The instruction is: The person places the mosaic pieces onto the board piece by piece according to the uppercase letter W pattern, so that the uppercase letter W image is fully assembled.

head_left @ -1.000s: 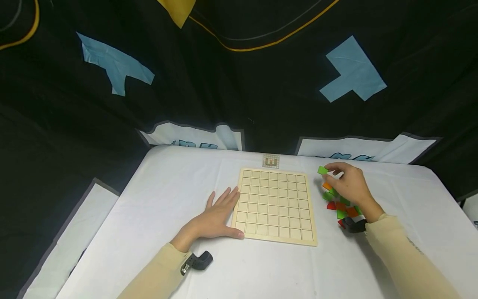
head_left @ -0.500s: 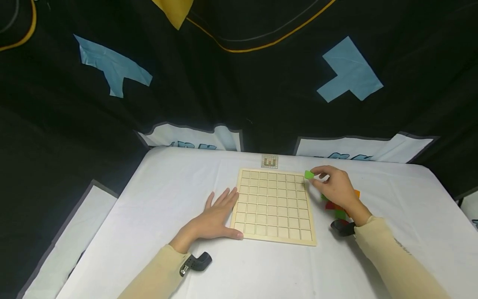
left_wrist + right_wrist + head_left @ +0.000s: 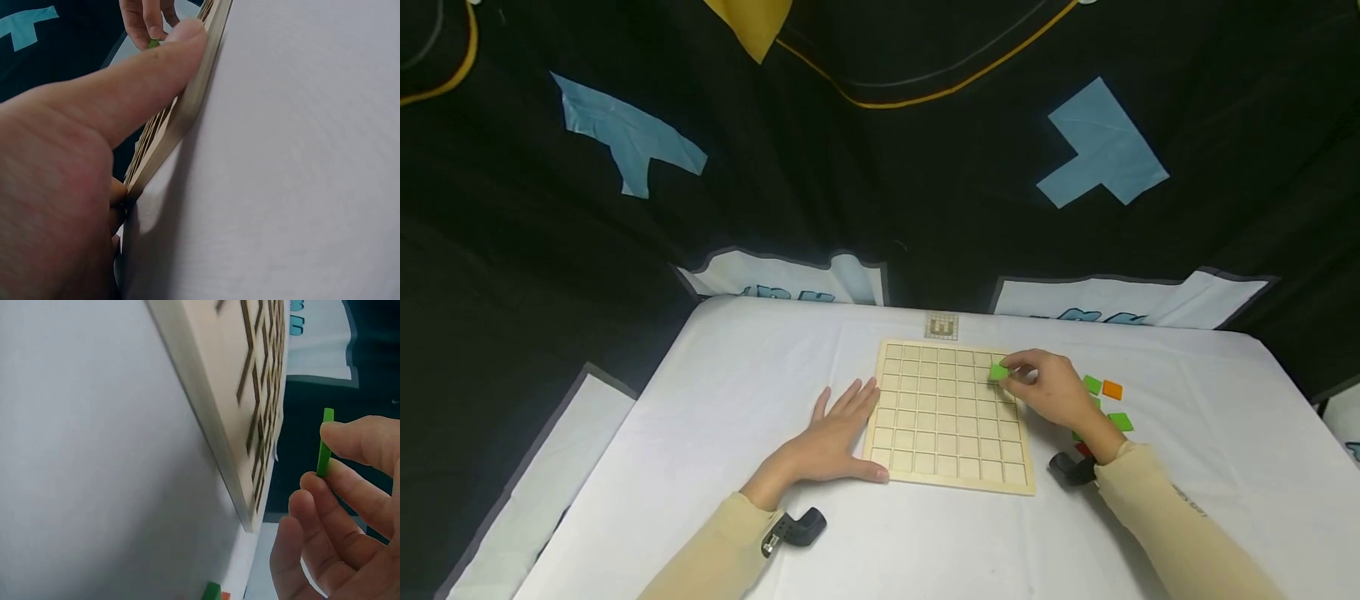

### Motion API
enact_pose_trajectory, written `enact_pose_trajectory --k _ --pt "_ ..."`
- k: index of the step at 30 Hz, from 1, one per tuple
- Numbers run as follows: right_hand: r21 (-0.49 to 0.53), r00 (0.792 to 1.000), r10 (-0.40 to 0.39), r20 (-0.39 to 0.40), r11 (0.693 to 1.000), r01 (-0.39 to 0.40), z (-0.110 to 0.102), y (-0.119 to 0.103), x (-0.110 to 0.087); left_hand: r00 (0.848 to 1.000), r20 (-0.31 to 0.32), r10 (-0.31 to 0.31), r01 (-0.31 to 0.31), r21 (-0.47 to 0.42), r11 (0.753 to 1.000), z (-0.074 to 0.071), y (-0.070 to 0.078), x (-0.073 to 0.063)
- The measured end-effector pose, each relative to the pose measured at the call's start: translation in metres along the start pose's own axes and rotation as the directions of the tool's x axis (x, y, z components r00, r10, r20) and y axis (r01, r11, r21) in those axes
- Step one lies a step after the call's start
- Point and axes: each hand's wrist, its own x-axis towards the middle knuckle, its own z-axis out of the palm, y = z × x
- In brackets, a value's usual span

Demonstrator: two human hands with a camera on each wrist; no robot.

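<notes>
A pale wooden grid board lies flat on the white-covered table. My left hand rests against its left side with fingers spread and straight. In the left wrist view the thumb lies over the board's edge. Over the upper right squares, my right hand pinches a green tile between thumb and fingers. The right wrist view shows that tile edge-on, raised clear of the board's surface.
Right of the board lie loose tiles: an orange tile, a green tile, a red tile and others partly hidden by my right wrist. A small gridded square sits behind the board. A black curtain hangs beyond the table.
My right hand has carried the green tile leftward from above the loose tiles to over the board's upper right squares. My left hand has stayed at the board's left side.
</notes>
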Motion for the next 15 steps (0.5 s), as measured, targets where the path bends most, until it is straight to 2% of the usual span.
enact_pose_trajectory --k 5,15 --pt "0.005 0.999 -0.026 0.036 1.0 0.026 0.002 -0.001 -0.001 1.0 -0.003 -0.001 0.001 -0.017 1.0 0.0 0.002 0.001" --pt "-0.019 0.996 -0.067 0.057 0.998 0.068 0.011 -0.001 -0.004 1.0 -0.015 -0.005 0.004 -0.026 1.0 -0.001 0.005 -0.002"
